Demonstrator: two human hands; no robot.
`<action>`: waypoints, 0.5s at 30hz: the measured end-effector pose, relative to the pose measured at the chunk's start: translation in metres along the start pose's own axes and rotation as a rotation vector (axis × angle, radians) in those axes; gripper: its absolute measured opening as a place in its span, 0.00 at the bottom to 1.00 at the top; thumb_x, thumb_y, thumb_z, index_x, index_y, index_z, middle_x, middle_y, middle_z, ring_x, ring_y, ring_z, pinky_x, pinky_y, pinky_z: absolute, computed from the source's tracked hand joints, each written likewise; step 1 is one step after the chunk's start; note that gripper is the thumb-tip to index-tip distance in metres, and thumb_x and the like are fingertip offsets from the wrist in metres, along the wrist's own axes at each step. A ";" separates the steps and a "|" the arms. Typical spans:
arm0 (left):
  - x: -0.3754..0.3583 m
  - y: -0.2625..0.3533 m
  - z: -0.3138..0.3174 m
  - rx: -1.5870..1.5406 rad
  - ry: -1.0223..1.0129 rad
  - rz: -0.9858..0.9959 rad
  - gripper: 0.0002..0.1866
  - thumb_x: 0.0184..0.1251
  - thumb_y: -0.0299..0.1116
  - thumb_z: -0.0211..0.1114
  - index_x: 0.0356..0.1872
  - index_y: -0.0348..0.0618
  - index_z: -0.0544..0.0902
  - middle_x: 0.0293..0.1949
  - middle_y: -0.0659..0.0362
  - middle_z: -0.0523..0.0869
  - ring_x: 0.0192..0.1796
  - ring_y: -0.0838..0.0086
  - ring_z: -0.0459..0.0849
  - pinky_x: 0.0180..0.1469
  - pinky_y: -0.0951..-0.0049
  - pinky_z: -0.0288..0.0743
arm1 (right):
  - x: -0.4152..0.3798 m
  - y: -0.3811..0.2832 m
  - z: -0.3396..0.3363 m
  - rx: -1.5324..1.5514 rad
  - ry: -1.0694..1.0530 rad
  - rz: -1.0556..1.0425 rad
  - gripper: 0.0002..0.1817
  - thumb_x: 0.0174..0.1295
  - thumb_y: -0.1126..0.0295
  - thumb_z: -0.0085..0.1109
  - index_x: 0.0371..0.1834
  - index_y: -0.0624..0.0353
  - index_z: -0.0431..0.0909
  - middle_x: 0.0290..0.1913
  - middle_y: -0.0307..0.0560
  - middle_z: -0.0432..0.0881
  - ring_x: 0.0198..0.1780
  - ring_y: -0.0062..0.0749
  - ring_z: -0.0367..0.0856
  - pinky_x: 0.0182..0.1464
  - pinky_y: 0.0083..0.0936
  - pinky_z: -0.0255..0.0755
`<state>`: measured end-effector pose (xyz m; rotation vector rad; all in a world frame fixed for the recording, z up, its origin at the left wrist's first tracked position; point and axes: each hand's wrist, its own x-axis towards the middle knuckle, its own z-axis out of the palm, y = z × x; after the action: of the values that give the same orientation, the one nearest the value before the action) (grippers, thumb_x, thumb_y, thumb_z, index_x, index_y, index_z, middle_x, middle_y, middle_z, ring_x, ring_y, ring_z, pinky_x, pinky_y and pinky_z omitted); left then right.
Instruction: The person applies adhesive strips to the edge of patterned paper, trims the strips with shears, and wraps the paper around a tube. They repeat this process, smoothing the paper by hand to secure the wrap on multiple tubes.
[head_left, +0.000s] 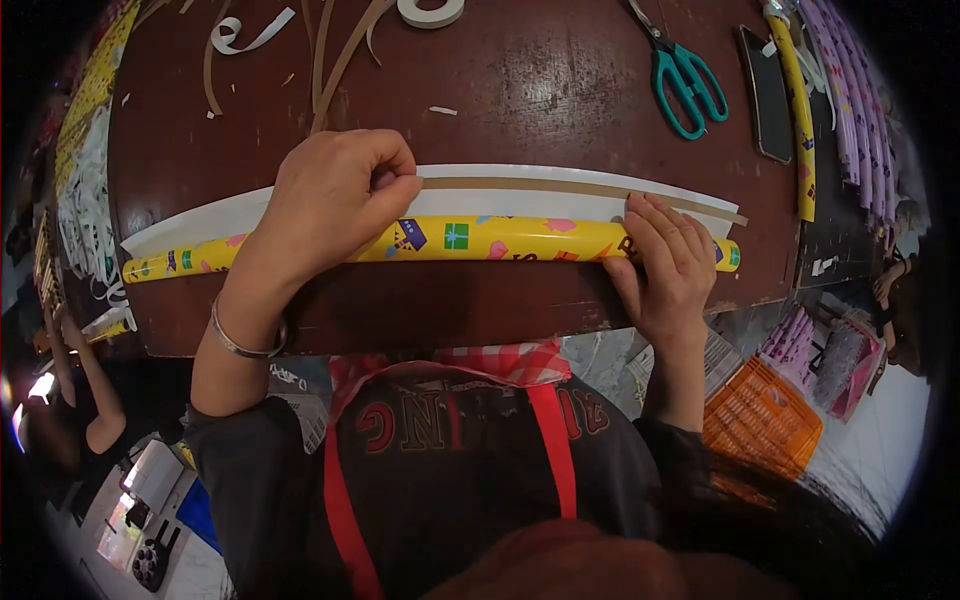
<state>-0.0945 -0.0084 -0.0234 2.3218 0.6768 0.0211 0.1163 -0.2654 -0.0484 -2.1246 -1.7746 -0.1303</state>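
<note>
A long yellow roll of printed wrapping paper [460,238] lies along the near edge of the dark wooden table [540,90]. Its white inner flap [200,222] spreads flat behind it. A thin brown strip [580,187] runs along that flap. My left hand [330,200], with a metal bangle on the wrist, rests on the roll's left half and pinches the strip's left end between thumb and fingers. Near the roll's right end, my right hand [665,262] has its fingers laid over the top and its thumb at the table edge.
Teal-handled scissors [686,82], a dark phone [768,95], another yellow roll [801,120] and purple rolls [852,100] lie at the far right. A tape ring [430,10] and loose strips [330,60] lie at the back. An orange crate [762,420] stands on the floor. Other people are at both sides.
</note>
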 end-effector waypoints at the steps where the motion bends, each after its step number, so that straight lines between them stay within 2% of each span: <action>1: 0.000 0.000 0.000 0.005 -0.002 0.002 0.09 0.61 0.33 0.68 0.30 0.35 0.84 0.23 0.56 0.83 0.24 0.75 0.80 0.29 0.72 0.71 | 0.000 0.000 0.000 0.001 -0.001 0.000 0.22 0.58 0.54 0.70 0.48 0.56 0.84 0.56 0.48 0.86 0.59 0.42 0.83 0.60 0.41 0.69; 15: 0.001 0.000 0.001 0.051 -0.003 0.006 0.09 0.61 0.33 0.68 0.30 0.37 0.84 0.25 0.56 0.84 0.25 0.70 0.81 0.30 0.69 0.72 | 0.000 0.000 -0.002 -0.006 -0.017 0.010 0.22 0.58 0.54 0.70 0.50 0.57 0.83 0.56 0.48 0.85 0.59 0.42 0.82 0.61 0.41 0.69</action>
<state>-0.0931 -0.0086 -0.0245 2.3719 0.6767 0.0034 0.1163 -0.2663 -0.0471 -2.1445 -1.7753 -0.1152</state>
